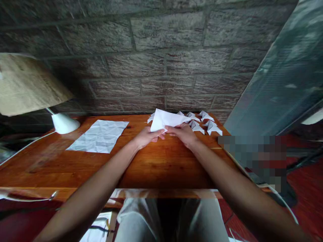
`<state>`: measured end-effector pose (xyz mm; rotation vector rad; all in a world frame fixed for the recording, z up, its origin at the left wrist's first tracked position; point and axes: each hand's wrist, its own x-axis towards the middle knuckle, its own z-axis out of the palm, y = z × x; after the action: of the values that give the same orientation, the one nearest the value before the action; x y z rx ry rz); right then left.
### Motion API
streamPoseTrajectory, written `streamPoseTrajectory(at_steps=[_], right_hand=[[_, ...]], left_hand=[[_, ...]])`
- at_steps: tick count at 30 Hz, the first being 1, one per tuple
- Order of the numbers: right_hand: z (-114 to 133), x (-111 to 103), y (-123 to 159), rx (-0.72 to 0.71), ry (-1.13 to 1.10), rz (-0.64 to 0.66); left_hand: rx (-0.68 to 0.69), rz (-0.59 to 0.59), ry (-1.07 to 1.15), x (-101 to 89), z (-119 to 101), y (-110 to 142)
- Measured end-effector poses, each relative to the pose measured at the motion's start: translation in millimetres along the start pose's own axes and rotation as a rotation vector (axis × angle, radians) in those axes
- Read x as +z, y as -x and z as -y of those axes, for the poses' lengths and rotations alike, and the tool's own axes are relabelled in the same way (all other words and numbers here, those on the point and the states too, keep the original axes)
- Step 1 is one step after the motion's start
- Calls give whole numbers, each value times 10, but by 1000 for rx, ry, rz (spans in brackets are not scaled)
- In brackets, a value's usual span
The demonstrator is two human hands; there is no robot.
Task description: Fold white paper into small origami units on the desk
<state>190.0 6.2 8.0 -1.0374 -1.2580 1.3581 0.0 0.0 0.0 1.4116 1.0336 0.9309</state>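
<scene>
Left hand [148,135] and right hand [184,133] are pinched on a folded paper [165,120], held at twelve o'clock above the table [164,164], with paper shapes [212,127] seen at one and a creased sheet [99,136] at ten o'clock.

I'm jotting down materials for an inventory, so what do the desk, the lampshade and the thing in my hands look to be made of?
Desk: wood, probably varnished; orange-brown grain with a soft sheen.
Lampshade: perhaps woven fabric or coarse paper, matt; beige, mottled surface.
Folded piece: plain white paper, matt, with crisp edges and thin, flat layers.
</scene>
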Motion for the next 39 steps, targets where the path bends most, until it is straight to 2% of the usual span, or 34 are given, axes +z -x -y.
streamPoseTrajectory(at_steps=[4,8,12,16,23,29,39], right_hand=[[-2,-10,-2,-13,45,0],[-17,-26,-27,-37,132,-66],[-8,-53,-53,-59,121,-106],[3,-78,-86,-34,34,-197],[-31,-103,-140,-67,1,-238],[-29,-198,-202,-102,-4,-308],[-38,-238,-237,-125,32,-334]], left_hand=[[14,30,15,2,8,-13],[9,62,45,24,-19,-8],[-29,81,117,21,-63,-9],[-16,48,174,-15,-65,-33],[121,-35,6,18,-34,-50],[52,35,54,-25,-10,-53],[63,-3,125,-44,10,-71]])
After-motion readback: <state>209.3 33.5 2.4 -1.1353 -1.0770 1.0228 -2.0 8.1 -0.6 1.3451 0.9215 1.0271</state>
